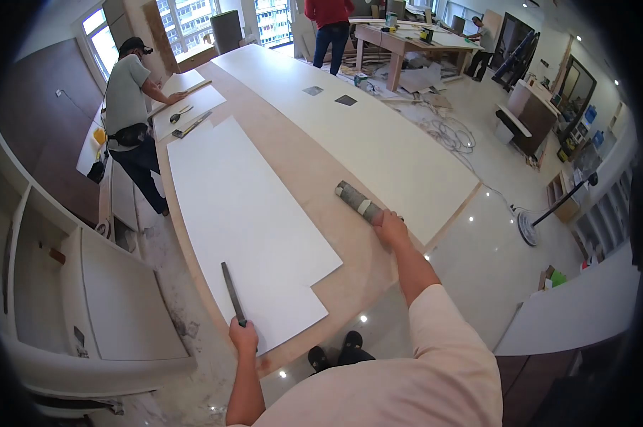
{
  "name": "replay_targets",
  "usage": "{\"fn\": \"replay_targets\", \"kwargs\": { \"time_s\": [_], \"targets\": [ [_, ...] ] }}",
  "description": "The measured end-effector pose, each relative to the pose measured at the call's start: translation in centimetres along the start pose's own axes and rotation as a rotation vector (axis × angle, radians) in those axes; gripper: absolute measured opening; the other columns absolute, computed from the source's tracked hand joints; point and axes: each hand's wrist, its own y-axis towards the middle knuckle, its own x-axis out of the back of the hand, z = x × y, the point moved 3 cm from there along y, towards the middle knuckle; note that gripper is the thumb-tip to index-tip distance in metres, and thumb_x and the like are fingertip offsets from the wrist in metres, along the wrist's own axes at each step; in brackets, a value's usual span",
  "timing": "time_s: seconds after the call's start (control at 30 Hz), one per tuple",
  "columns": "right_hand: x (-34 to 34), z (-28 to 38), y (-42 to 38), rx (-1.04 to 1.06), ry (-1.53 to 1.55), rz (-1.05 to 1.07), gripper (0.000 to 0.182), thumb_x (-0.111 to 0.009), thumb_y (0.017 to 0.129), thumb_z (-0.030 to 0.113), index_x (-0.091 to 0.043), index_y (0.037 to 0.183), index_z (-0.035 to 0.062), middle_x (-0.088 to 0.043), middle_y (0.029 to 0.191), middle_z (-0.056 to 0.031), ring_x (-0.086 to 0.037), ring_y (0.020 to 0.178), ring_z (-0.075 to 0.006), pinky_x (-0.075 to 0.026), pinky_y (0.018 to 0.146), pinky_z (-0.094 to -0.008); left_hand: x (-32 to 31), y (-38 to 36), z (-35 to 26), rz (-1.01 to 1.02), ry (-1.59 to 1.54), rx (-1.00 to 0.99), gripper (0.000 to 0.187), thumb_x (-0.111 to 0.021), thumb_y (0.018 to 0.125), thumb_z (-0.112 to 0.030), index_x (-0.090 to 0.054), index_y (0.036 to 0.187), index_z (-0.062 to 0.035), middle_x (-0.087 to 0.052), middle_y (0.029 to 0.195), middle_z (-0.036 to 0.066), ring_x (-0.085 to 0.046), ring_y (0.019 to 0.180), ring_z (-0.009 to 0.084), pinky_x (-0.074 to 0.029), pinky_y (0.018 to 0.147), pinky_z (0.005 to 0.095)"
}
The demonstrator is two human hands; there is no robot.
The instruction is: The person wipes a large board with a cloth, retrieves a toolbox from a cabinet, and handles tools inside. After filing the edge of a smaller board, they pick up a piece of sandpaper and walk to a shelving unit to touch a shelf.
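My left hand (244, 335) grips the near end of a long dark flat file (231, 292), whose blade lies across the near edge of a white laminate sheet (243, 206). My right hand (392, 228) is closed on the end of a grey roller-like cylinder (357, 201) resting on the bare plywood board (300, 164) beside the sheet. A second, wider white panel (364, 128) lies to the right of the plywood strip.
A person in a grey shirt and cap (129, 107) leans over the far left end of the bench with tools (190, 122) beside them. Another person in red (330, 28) stands at the back. White cabinet carcasses (87, 299) stand left; a floor fan (542, 213) and cables (449, 132) lie right.
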Motion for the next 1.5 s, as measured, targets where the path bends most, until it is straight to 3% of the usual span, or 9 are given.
{"fn": "replay_targets", "kwargs": {
  "time_s": [0.27,0.37,0.43,0.53,0.73,0.8,1.03,1.27,1.5],
  "targets": [
    [-1.0,15.2,-15.5,-0.049,1.09,0.299,0.043,-0.061,0.089,0.03,-0.05,0.113,-0.0039,-0.062,0.106,-0.0154,-0.06,0.096,-0.026,-0.048,0.084,-0.0364,2.5,-1.9,-5.0,-0.186,0.324,0.01,0.044,-0.067,0.078,-0.016,-0.055,0.117,0.0004,-0.054,0.12,0.023,-0.049,0.114,0.038,-0.038,0.098,0.0447],
    [-6.6,19.7,-20.8,-0.002,1.09,0.27,0.045,-0.06,0.089,0.03,-0.047,0.113,-0.0062,-0.062,0.107,-0.0172,-0.059,0.097,-0.0274,-0.046,0.087,-0.0365,0.7,-1.5,-5.7,-0.123,0.08,-0.367,0.054,-0.068,0.079,-0.023,-0.05,0.125,-0.0009,-0.046,0.131,0.023,-0.04,0.122,0.0404,-0.033,0.102,0.0466],
    [-8.8,21.3,-23.5,0.179,0.695,0.185,0.057,-0.055,0.093,0.026,-0.033,0.129,-0.0122,-0.047,0.127,-0.0231,-0.052,0.112,-0.0314,-0.035,0.102,-0.0405,-1.3,-0.5,-7.2,0.019,-0.011,-0.435,0.061,-0.069,0.079,-0.027,-0.046,0.128,0.0011,-0.044,0.133,0.024,-0.04,0.122,0.0409,-0.034,0.102,0.0464],
    [-9.8,18.9,-23.3,0.413,0.6,0.146,0.062,-0.055,0.092,0.028,-0.029,0.136,-0.0081,-0.039,0.132,-0.0247,-0.051,0.112,-0.0333,-0.043,0.094,-0.0376,-3.8,-1.0,-7.8,0.105,0.022,-0.383,0.074,-0.072,0.077,-0.03,-0.038,0.133,0.0048,-0.043,0.132,0.026,-0.04,0.122,0.0419,-0.034,0.102,0.0459],
    [-0.9,1.4,-17.2,0.027,1.073,0.318,0.037,-0.06,0.088,0.018,-0.052,0.117,-0.0044,-0.061,0.101,-0.014,-0.063,0.081,-0.0184,-0.054,0.071,-0.0316,-5.6,-1.3,-7.2,0.061,0.097,-0.22,0.087,-0.072,0.074,-0.026,-0.025,0.139,0.0078,-0.045,0.13,0.029,-0.044,0.119,0.0435,-0.038,0.1,0.0457],
    [1.2,-6.8,-16.7,-0.168,1.181,0.191,0.026,-0.06,0.087,0.016,-0.06,0.105,-0.0027,-0.061,0.075,-0.0054,-0.06,0.063,-0.012,-0.05,0.057,-0.0258,-6.0,-1.4,-8.0,0.062,0.14,-0.125,0.08,-0.069,0.076,-0.02,-0.028,0.14,0.0041,-0.045,0.13,0.028,-0.045,0.12,0.0416,-0.037,0.101,0.0447],
    [7.5,-33.2,-18.9,-0.642,1.078,-0.047,0.019,-0.062,0.088,0.017,-0.057,0.08,0.001,-0.047,0.058,-0.0004,-0.043,0.047,-0.0088,-0.037,0.043,-0.0241,-13.0,-5.6,-19.6,-0.251,0.186,-0.289,0.05,-0.062,0.08,-0.005,-0.046,0.126,0.0044,-0.04,0.137,0.025,-0.032,0.132,0.0392,-0.028,0.11,0.0461],
    [16.4,-41.0,-8.2,-0.379,1.141,-0.215,0.012,-0.062,0.088,0.013,-0.057,0.088,0.0015,-0.053,0.068,-0.0012,-0.048,0.055,-0.0092,-0.041,0.05,-0.0229,-28.2,-12.1,-39.6,0.11,-0.329,-0.538,0.039,-0.058,0.079,0.005,-0.053,0.117,0.0012,-0.05,0.125,0.018,-0.056,0.104,0.03,-0.05,0.082,0.0349],
    [15.3,-55.6,0.3,-0.396,0.756,-0.149,0.017,-0.058,0.088,0.015,-0.06,0.079,0.0003,-0.056,0.062,-0.0041,-0.052,0.054,-0.0099,-0.042,0.048,-0.0252,-40.7,-14.3,-51.7,0.237,-0.378,-0.656,0.032,-0.061,0.08,0.001,-0.057,0.112,0.0005,-0.055,0.119,0.019,-0.055,0.107,0.0326,-0.048,0.086,0.0369]
  ]
}}
